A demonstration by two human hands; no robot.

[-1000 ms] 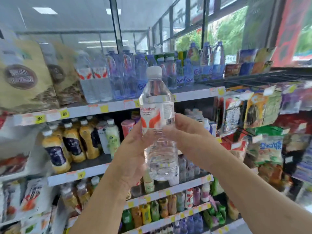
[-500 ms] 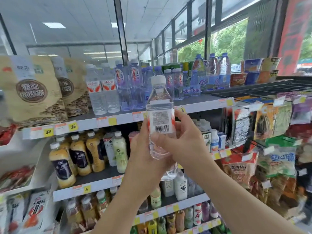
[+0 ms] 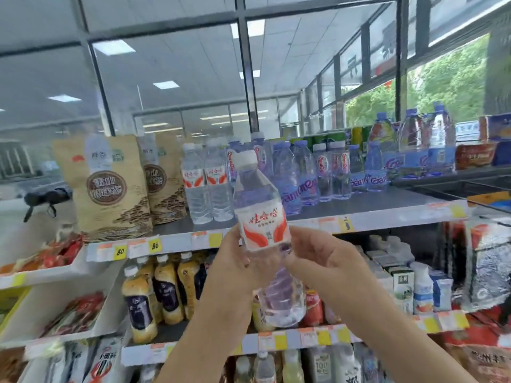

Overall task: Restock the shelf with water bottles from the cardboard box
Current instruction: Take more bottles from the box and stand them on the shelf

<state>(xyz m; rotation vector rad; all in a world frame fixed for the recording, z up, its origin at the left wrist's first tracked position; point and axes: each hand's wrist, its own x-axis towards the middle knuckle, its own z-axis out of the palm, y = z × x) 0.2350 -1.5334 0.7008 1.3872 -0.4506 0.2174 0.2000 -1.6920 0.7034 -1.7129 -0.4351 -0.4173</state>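
Observation:
A clear water bottle (image 3: 260, 217) with a white cap and a red-and-white label is raised in front of the top shelf (image 3: 318, 223), tilted a little. My left hand (image 3: 235, 269) grips its middle from the left. My right hand (image 3: 323, 261) holds it from the right, fingers curled at the label's lower edge. Two matching bottles (image 3: 207, 186) stand on the top shelf just behind and to the left. The cardboard box is out of view.
Brown paper bags (image 3: 107, 186) stand left on the top shelf, blue-labelled water bottles (image 3: 312, 172) to the right. Yellow drink bottles (image 3: 154, 294) and cartons (image 3: 403, 286) fill the shelf below. Snack packets (image 3: 486, 266) hang at right.
The bottle has been turned so its red label front faces me instead of the barcode, and it has risen towards the top shelf. The view has tilted upward.

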